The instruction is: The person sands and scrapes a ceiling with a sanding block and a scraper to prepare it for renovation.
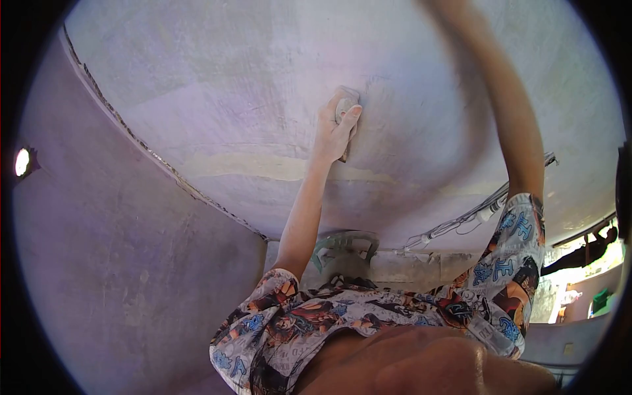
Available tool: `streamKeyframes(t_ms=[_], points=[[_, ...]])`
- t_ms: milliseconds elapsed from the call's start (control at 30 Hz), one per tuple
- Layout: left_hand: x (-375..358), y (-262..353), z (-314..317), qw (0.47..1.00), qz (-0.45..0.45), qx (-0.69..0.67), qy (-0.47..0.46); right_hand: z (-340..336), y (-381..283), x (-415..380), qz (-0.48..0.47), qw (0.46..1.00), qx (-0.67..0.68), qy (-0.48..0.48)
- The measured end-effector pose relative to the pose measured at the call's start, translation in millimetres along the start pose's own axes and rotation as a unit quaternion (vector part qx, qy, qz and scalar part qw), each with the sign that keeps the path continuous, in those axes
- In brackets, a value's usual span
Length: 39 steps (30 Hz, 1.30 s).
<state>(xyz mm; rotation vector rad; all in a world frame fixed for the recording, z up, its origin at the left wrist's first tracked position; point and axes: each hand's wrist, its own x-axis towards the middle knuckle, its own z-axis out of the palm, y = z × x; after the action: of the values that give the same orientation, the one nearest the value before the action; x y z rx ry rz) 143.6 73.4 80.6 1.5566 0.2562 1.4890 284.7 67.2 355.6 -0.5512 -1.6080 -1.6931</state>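
Observation:
My left hand [339, 125] is raised against a pale, smeared plaster surface [224, 79] overhead. Its fingers wrap around a small, dusty beige block [345, 108] that looks like a sanding block, with the thumb along the near side. A thin darker edge of the block shows below the palm. White dust coats the fingers. My right arm [517, 118] stretches up toward the top edge, blurred there by motion. The right hand itself lies outside the picture, so what it holds or touches is hidden.
A cracked seam [141, 141] divides the plaster from the grey-purple wall [125, 263] on the left, where a bright lamp [22, 162] shows. Loose cables [461, 220] with a bulb [487, 214] hang at right. Behind the patterned shirt is a green chair [322, 253]. Daylight enters through an opening [586, 283].

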Motion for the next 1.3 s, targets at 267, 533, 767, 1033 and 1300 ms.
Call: streamKeyframes(t_ms=[267, 533, 767, 1033, 1300], points=[[2, 3, -9, 0.999, -0.048, -0.02, -0.008, -95, -116, -232, 0.132, 0.944, 0.093, -0.287], [-79, -2, -29, 0.981, 0.096, -0.131, 0.106, -220, -250, -382, 0.517, 0.692, 0.32, -0.388], [-157, -30, -17, 0.995, -0.046, 0.088, 0.021, -214, -324, -353, 0.721, 0.423, 0.339, -0.43], [-192, -34, -2, 0.946, 0.101, 0.263, -0.16, -204, -327, -285, 0.821, -0.018, 0.568, -0.064], [-216, -28, -20, 0.922, 0.078, 0.28, -0.257, -209, -324, -263, 0.795, -0.102, 0.594, -0.06]])
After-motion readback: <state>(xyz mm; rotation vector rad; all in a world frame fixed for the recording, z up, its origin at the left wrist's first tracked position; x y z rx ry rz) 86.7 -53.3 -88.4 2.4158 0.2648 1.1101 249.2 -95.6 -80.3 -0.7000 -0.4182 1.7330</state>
